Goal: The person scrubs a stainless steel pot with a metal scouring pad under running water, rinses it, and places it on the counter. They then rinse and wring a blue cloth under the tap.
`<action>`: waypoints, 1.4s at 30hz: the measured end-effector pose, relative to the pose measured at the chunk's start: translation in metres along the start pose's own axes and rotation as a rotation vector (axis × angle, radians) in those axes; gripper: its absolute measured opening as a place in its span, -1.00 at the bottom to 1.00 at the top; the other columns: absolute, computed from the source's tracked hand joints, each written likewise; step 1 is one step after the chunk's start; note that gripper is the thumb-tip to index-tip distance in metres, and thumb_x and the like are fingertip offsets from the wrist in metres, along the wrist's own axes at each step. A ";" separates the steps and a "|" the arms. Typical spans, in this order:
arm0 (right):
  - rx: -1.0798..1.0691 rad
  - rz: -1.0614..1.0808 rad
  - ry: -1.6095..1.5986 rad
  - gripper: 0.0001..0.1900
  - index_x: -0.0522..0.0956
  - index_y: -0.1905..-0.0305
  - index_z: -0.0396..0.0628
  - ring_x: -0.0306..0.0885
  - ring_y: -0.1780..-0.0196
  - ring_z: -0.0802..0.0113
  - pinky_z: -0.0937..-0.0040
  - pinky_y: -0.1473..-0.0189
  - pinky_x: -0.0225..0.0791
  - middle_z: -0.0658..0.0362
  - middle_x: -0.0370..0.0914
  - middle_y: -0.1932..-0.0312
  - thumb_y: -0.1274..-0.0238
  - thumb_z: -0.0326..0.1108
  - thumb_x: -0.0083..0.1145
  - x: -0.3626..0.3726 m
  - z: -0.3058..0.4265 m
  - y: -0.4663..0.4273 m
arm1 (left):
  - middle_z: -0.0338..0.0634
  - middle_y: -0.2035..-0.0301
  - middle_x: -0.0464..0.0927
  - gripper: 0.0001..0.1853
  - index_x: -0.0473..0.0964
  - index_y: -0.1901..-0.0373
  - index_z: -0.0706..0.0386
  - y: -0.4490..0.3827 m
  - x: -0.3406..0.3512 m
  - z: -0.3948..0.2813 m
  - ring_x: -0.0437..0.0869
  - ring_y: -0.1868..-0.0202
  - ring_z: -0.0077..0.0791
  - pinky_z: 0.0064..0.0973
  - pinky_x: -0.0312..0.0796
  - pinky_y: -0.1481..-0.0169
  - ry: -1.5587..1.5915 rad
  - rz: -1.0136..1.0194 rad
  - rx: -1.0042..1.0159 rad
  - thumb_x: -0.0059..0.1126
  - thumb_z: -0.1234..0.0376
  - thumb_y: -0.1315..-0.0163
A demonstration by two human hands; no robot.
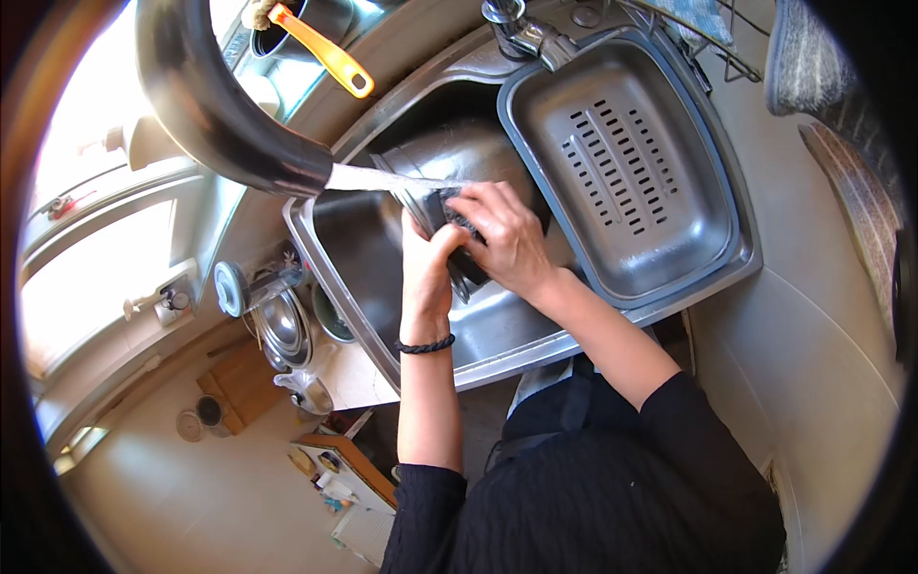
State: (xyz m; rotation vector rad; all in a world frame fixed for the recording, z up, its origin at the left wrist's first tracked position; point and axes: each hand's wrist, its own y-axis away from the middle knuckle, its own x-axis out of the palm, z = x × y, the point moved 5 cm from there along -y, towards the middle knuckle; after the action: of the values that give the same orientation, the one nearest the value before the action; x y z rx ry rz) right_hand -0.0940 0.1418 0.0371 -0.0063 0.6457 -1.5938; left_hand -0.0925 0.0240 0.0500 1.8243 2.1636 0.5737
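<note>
Over the stainless steel sink basin (495,337), my left hand (427,262) grips a round, metal-rimmed piece of cookware (407,203), tilted nearly on edge. Whether it is a lid or a shallow pan I cannot tell, as my hands cover much of it. In my right hand (505,233) is a dark scouring pad (459,209), pressed against the cookware's face. A stream of water (387,178) runs from the black faucet spout (244,143) and reaches the cookware and my right fingertips.
A perforated steel colander tray (624,172) with a grey rim sits in the right part of the sink. Behind it stands a chrome tap (534,39). An orange-handled brush (323,50) lies across a dark pot at the back. Stacked metal bowls (283,323) stand left; a wire rack (731,61) is top right.
</note>
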 end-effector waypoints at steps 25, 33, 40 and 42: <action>0.131 -0.233 -0.043 -0.67 0.53 0.07 -0.10 0.49 0.01 0.19 0.30 0.02 0.41 0.08 0.50 0.10 0.04 -0.50 0.11 -0.087 -0.076 -0.035 | -0.18 0.16 0.47 -0.43 0.31 -0.05 0.27 0.008 -0.007 0.005 0.50 0.15 -0.48 -0.56 0.35 -0.03 -0.021 -0.015 0.023 0.12 0.53 0.13; 0.610 -0.359 -0.776 -0.42 0.34 -0.22 -0.33 0.48 0.07 0.47 0.56 0.05 0.37 0.11 0.48 -0.02 -0.06 -0.41 0.20 -0.089 -0.142 -0.083 | -0.16 0.10 0.46 -0.39 0.29 -0.09 0.26 0.005 -0.003 0.006 0.47 0.06 -0.44 -0.51 0.29 -0.13 -0.023 0.012 0.020 0.12 0.52 0.14; 0.247 -0.416 -0.277 -0.60 0.47 -0.01 -0.16 0.50 0.11 0.32 0.38 0.07 0.40 0.07 0.49 0.10 0.01 -0.42 0.25 -0.086 -0.094 -0.082 | -0.18 0.12 0.46 -0.39 0.29 -0.08 0.24 0.007 -0.011 0.011 0.47 0.06 -0.48 -0.53 0.31 -0.11 -0.061 0.028 0.012 0.15 0.50 0.14; 0.177 -0.299 -0.305 -0.64 0.54 0.06 -0.11 0.51 0.01 0.18 0.34 -0.03 0.39 0.07 0.48 0.10 0.02 -0.36 0.30 -0.064 -0.075 -0.049 | -0.18 0.13 0.46 -0.39 0.29 -0.07 0.24 0.005 -0.013 0.012 0.49 0.09 -0.50 -0.54 0.34 -0.07 -0.053 0.014 -0.001 0.15 0.51 0.14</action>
State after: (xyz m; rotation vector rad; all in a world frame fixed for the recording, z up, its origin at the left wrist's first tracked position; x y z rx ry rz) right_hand -0.1571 0.2296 0.0175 -0.2193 0.2725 -1.8862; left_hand -0.0804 0.0139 0.0408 1.8346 2.1173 0.5228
